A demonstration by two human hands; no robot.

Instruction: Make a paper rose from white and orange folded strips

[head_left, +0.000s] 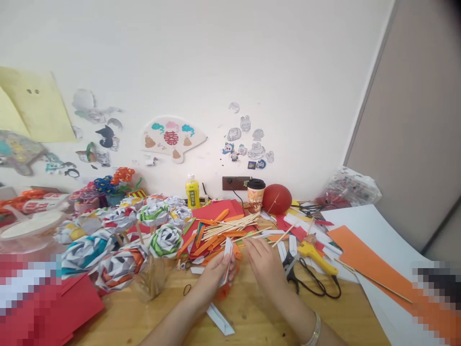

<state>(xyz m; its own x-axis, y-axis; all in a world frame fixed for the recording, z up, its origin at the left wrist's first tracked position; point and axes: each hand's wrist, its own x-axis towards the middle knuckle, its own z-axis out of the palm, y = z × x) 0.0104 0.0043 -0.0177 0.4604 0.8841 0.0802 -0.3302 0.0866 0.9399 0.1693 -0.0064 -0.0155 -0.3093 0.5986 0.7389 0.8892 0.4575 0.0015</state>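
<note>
My left hand (215,273) is closed around a folded white paper strip (228,247), held upright above the wooden table. A bit of orange paper (224,291) shows under its fingers; I cannot tell whether it is joined to the strip. To the right, apart from the strip, my right hand (265,266) has its fingers stretched out, with nothing visible in them. Another folded white strip (220,319) lies on the table below the hands. Black scissors (290,273) and a yellow glue gun (317,257) lie just right of my right hand.
Wooden sticks (234,226) lie piled over orange folded strips (209,244) beyond my hands. Paper roses (124,265) crowd the left, beside a clear jar (153,278). A cup (256,196), a yellow bottle (192,192) and a red balloon (276,199) stand behind. Orange sheet (382,269) at right.
</note>
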